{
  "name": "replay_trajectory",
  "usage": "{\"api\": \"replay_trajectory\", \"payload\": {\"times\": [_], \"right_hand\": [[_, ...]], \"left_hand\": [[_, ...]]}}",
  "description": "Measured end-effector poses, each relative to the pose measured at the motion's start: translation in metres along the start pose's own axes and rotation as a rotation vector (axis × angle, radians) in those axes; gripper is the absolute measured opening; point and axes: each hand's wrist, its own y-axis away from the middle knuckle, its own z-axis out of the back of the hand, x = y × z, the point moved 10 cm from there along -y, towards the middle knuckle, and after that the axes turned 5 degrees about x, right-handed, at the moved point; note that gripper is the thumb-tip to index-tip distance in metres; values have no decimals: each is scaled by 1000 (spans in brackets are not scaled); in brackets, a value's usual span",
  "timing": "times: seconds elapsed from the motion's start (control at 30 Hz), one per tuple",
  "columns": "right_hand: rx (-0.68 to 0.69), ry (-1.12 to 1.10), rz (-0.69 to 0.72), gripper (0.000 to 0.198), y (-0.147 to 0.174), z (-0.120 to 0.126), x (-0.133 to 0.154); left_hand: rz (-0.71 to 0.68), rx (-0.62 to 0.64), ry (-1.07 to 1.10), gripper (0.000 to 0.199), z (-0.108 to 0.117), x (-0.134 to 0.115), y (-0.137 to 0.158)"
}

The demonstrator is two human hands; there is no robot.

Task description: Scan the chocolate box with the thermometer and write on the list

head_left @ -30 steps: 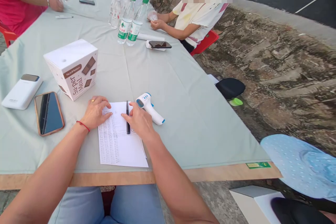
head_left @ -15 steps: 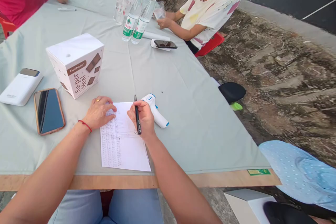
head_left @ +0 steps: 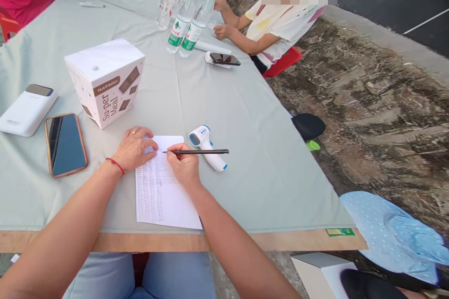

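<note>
Pen (head_left: pixel 196 152): slim black barrel, lies near horizontal above the paper sheet (head_left: pixel 164 191), tip pointing left toward the left hand, back end sticking out right over the thermometer. Left to right on the table: white power bank (head_left: pixel 26 110), rounded slab, dark glossy window on top; phone (head_left: pixel 65 144) face up, glassy dark screen, tan case edge; white cardboard box (head_left: pixel 105 81), cube-ish, brown printed blocks and lettering. Left hand (head_left: pixel 135 148) flat, fingers spread lightly, pressing the sheet's top left corner; ring on one finger, red thread at the wrist. Sheet is white, rectangular, left column dense with small handwriting, right part mostly blank. Right hand (head_left: pixel 184 168) curled around the pen, pinching it near the tip end, resting on the sheet. Thermometer (head_left: pixel 206 147) just right of it: white plastic pistol shape, blue trim, lying on its side. Tablecloth (head_left: pixel 245 149) pale grey-green fabric, creased; bare wood table edge (head_left: pixel 280 239) shows below it
</note>
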Motion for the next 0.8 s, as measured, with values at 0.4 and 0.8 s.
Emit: {"api": "replay_trajectory", "payload": {"times": [0.4, 0.8], "right_hand": [[46, 145, 88, 16, 3, -7, 11], [47, 165, 94, 16, 3, -9, 12]], "left_hand": [[12, 2, 3, 12, -2, -1, 0], [13, 0, 14, 12, -2, -2, 0]]}}
